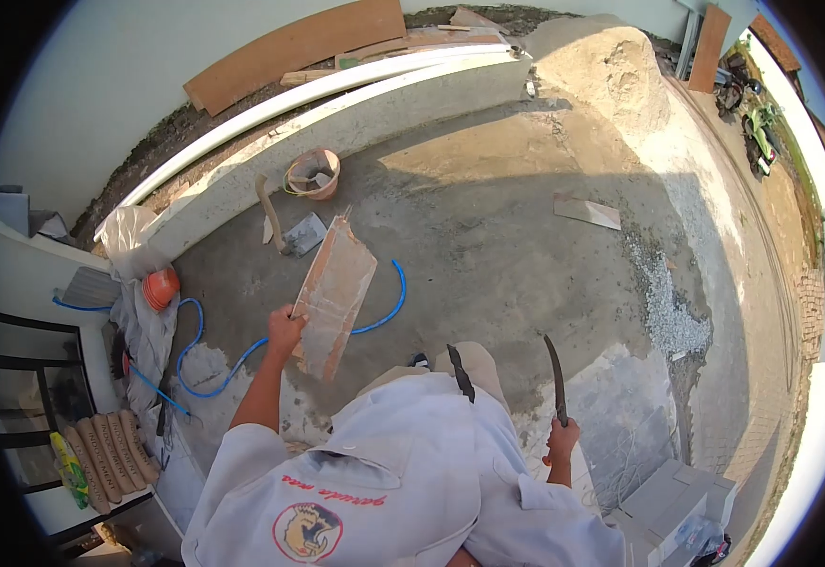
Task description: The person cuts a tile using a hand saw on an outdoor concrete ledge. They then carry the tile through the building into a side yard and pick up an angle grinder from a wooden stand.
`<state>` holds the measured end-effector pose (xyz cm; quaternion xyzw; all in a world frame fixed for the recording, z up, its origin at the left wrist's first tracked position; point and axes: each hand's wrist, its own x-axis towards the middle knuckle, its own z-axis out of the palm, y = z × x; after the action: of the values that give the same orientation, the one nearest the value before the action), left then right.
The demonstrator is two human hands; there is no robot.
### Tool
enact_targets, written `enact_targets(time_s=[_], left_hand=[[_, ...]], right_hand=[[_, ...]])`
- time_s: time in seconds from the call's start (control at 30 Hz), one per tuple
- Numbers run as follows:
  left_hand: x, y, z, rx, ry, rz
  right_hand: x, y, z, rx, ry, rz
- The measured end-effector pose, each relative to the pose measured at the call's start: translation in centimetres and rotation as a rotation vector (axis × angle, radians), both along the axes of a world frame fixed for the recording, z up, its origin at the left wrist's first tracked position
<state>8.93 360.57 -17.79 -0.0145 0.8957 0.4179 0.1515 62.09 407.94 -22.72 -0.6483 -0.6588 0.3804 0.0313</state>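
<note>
My left hand [286, 326] is closed on the edge of a flat wooden board [341, 288], pale brown with white smears and rough ends. The board hangs tilted above the concrete, over part of a blue hose [396, 300]. On the other side of my body, my right hand [564, 438] grips the handle of a machete [556, 373]. Its dark, slightly curved blade points away from me and touches nothing. A dark strip [460, 374] shows at the front of my shirt; I cannot make out what it is.
A hoe [272, 215] and an orange bucket [315, 174] stand near the low wall [356, 118]. Another board [587, 211] lies on the concrete beside gravel [672, 312]. Sand [601, 71] is heaped at the back. Cement bags [110, 454] and a cardboard box [668, 506] are close by.
</note>
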Motion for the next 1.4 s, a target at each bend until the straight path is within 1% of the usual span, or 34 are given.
enact_targets(time_s=[0.1,0.17,0.23,0.3,0.33,0.37,0.4,0.47,0.53,0.57,0.6,0.7,0.8,0.9,0.97,1.0,1.03,1.13,1.17,1.23,1.3,1.4], left_hand=[[-7.8,6.3,1.3,0.035,0.001,0.008],[-12.6,9.9,0.9,0.038,0.012,0.029],[-16.8,13.2,0.1,0.065,0.035,0.055],[-21.4,16.9,0.0,0.101,0.033,0.118],[-22.9,18.3,0.1,0.111,-0.004,0.158],[-25.0,20.0,0.1,0.127,-0.033,0.195],[-27.4,21.5,0.2,0.128,-0.003,0.208],[-30.6,24.0,0.1,0.119,0.032,0.243],[-33.8,27.1,1.4,0.227,-0.005,0.296],[-35.5,28.6,1.8,0.287,-0.02,0.323],[-37.6,29.7,1.2,0.272,-0.024,0.341],[-44.3,33.1,-1.2,0.26,-0.043,0.393],[-52.2,38.1,-3.5,0.323,-0.058,0.427],[-60.8,42.5,-6.9,0.401,-0.083,0.41],[-66.4,45.7,-8.5,0.452,-0.102,0.422],[-68.8,47.2,-8.8,0.43,-0.103,0.416],[-71.4,48.9,-8.9,0.403,-0.105,0.405],[-78.7,52.5,-9.1,0.388,-0.113,0.363],[-81.1,53.6,-9.4,0.396,-0.116,0.356],[-85.4,55.0,-12.0,0.257,-0.087,0.302],[-89.0,56.9,-14.2,0.162,-0.082,0.279],[-93.3,60.7,-16.2,0.083,-0.093,0.287]], right_hand=[[-5.5,3.6,-0.3,-0.045,-0.013,-0.024],[-10.4,7.9,-1.5,-0.025,-0.024,0.03],[-15.7,13.3,-2.5,-0.01,-0.079,0.14],[-23.5,21.0,-5.2,0.035,-0.062,0.23],[-27.1,23.2,-4.8,0.046,-0.063,0.267],[-31.1,26.1,-4.3,0.172,-0.079,0.38],[-37.9,28.2,-1.0,0.299,-0.096,0.495],[-47.3,34.3,-1.7,0.268,0.022,0.473],[-58.4,38.0,3.7,0.225,0.058,0.592],[-63.2,39.9,5.1,0.283,0.129,0.663],[-67.8,41.6,6.1,0.34,0.205,0.73],[-79.8,44.7,8.8,0.358,0.417,0.781],[-89.4,47.6,9.0,0.327,0.432,0.784],[-96.7,50.4,7.8,0.299,0.345,0.813],[-100.5,53.5,4.6,0.231,0.462,0.787],[-102.2,54.7,3.5,0.187,0.513,0.768],[-104.0,55.6,4.0,0.156,0.402,0.765],[-109.7,58.1,5.0,0.157,0.416,0.832],[-112.0,59.1,5.4,0.128,0.394,0.819],[-116.4,60.6,6.1,0.063,0.337,0.802],[-121.3,62.5,5.9,0.028,0.333,0.856],[-129.6,66.0,3.1,0.016,0.328,1.002]])
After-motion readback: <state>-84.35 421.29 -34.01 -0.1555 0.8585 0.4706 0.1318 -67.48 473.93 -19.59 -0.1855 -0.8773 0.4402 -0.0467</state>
